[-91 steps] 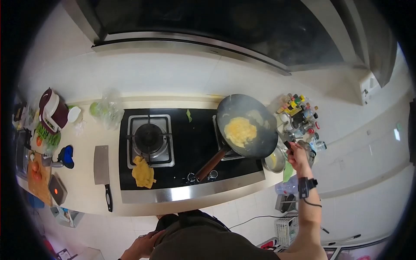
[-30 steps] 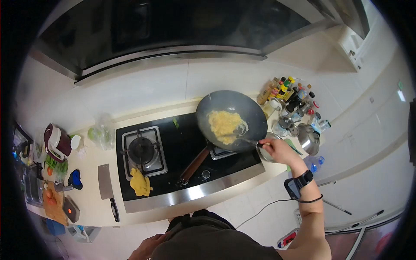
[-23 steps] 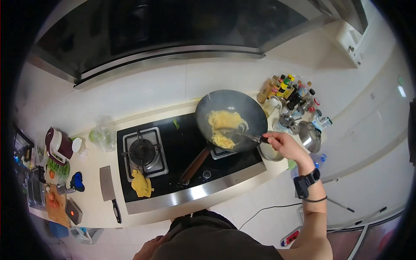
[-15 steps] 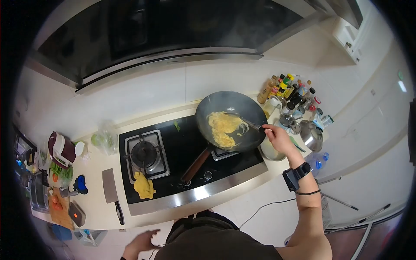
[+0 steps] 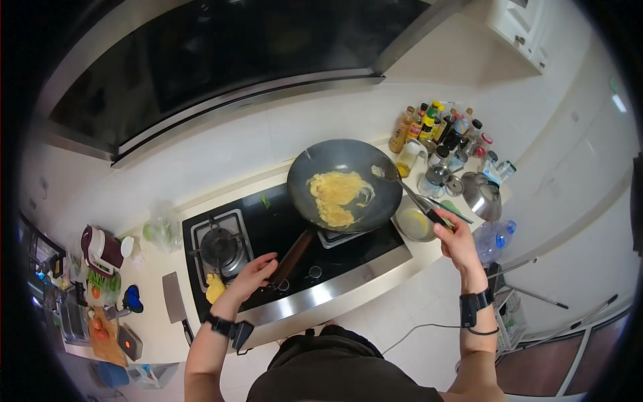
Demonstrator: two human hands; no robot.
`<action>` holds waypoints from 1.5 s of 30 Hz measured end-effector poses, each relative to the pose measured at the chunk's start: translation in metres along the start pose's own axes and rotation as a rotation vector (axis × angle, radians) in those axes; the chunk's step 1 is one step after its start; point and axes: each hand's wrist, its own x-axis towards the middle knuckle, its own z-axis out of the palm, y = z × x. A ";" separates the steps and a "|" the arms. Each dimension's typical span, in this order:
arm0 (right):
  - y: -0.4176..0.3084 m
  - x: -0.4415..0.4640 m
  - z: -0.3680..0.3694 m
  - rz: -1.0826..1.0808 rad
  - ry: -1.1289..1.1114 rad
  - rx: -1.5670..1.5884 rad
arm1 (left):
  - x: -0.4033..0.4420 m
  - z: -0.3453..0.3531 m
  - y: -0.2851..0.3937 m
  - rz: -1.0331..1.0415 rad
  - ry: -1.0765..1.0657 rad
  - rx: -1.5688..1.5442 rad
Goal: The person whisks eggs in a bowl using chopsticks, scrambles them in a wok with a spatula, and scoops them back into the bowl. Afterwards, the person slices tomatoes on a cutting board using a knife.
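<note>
My right hand [image 5: 459, 242] is closed around the black handle of a metal spatula [image 5: 414, 194], whose head, with bits of egg on it, is over the right side of the wok. Scrambled egg [image 5: 335, 194] lies spread in the bottom of the dark wok [image 5: 305, 164], which sits on the right burner. Beside the end of the wok's brown wooden handle [image 5: 295, 258] is my left hand [image 5: 254, 273], its fingers apart and holding nothing. A bowl [image 5: 415, 224] stands just right of the stove.
Sauce bottles [image 5: 429, 124], jars and a steel lid [image 5: 483, 197] crowd the right counter. On the left are an unused burner [image 5: 221, 246], a yellow cloth [image 5: 214, 288], a cleaver [image 5: 174, 298] and a cutting board [image 5: 107, 338]. The range hood [image 5: 234, 74] hangs above.
My right hand has drawn the spatula back from the egg toward the wok's right rim. My left hand has come up from beside my body to the end of the wok's handle.
</note>
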 end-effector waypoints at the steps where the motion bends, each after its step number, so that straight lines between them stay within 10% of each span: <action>1: 0.000 -0.007 -0.007 -0.002 -0.016 0.020 | 0.013 0.009 0.012 -0.159 -0.108 -0.110; 6: -0.005 -0.005 -0.033 0.099 -0.088 0.274 | 0.045 0.037 0.008 -0.410 -0.316 -0.275; 13: -0.038 0.083 -0.027 0.171 -0.187 -0.420 | 0.041 0.093 -0.022 -0.361 -0.079 -0.145; 22: -0.099 0.156 0.074 -0.316 -0.169 -1.596 | 0.046 0.093 -0.063 -0.195 -0.117 -0.146; 45: -0.134 0.148 0.075 -0.240 -0.270 -1.507 | 0.052 0.066 -0.025 -0.281 -0.370 -0.383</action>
